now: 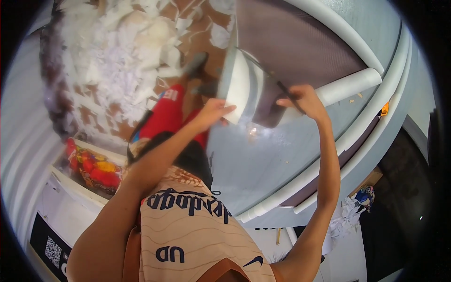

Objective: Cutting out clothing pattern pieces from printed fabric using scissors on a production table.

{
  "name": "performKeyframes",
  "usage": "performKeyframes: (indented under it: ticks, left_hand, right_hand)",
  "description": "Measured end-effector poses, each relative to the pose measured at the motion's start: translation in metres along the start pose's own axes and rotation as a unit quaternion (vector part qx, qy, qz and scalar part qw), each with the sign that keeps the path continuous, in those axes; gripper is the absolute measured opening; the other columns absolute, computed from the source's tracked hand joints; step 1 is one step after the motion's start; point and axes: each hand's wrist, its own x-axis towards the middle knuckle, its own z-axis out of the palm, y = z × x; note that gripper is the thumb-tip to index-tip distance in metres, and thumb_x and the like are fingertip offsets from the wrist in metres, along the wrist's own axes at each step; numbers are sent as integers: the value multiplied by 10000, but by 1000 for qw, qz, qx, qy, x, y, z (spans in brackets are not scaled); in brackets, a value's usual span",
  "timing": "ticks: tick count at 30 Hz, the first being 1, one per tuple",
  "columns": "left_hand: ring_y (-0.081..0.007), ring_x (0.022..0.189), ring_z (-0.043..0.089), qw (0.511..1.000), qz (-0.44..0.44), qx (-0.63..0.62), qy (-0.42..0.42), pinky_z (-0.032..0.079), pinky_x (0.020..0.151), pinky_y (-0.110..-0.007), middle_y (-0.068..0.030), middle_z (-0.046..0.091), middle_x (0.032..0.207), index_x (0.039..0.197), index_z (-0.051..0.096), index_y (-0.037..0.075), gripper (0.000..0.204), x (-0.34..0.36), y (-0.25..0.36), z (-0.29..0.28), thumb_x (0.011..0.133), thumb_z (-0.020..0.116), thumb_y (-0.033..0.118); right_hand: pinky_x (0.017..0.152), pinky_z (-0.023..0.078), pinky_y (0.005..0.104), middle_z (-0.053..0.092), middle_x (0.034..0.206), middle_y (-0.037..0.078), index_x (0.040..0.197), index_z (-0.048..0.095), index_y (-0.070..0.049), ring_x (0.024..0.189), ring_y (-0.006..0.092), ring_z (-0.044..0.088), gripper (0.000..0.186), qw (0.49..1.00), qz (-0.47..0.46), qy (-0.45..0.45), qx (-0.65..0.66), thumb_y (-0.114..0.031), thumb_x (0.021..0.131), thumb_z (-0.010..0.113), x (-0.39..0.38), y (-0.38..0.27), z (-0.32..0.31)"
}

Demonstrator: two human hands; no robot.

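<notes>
My left hand (216, 113) is closed at the near left edge of the table, thumb and fingers pinching a white sheet (239, 89) whose strip curls up there. In my right hand (304, 101) is the dark handle of a long, slim knife (270, 73); its thin blade slants up and left over the sheet. Between the hands, a dark brown-grey piece (270, 110) with a rounded corner lies beside the curled white strip. A large brown-grey sheet (300, 37) spreads behind, at the far side.
White rolls (347, 87) of material lie on the grey table (263, 160), with longer rolls (282, 192) along its right side. White scraps (131, 61) heap on the brown floor at the far left. A box (89, 164) with a colourful bag stands at my left. An orange tool (385, 109) lies far right.
</notes>
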Motion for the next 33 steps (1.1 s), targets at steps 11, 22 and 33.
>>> performKeyframes:
  ticks: [11,22,33]
  left_hand:
    - [-152,669,656,989,11,100,110,539,608,-284,-79,703,821,938,715,-32,304,-21,21,-154,977,676,267]
    - [-422,1292,505,599,472,632,138,390,1094,-514,-227,557,1390,1357,605,97,567,56,174,-11,879,731,374]
    - [-422,1544,155,233,483,773,-339,119,1203,-662,-179,217,1673,1591,349,212,1102,117,263,26,721,607,838]
  right_hand:
    - [489,313,337,368,565,29,643,515,19,564,111,322,612,989,-33,106,96,-419,706,938,-83,31,122]
    - [406,339,239,553,575,-11,768,638,-26,435,69,473,277,715,42,383,583,-205,890,811,-118,-54,325]
    - [401,345,229,545,552,-12,810,665,3,420,64,485,243,534,109,539,643,-173,883,816,-166,-134,317]
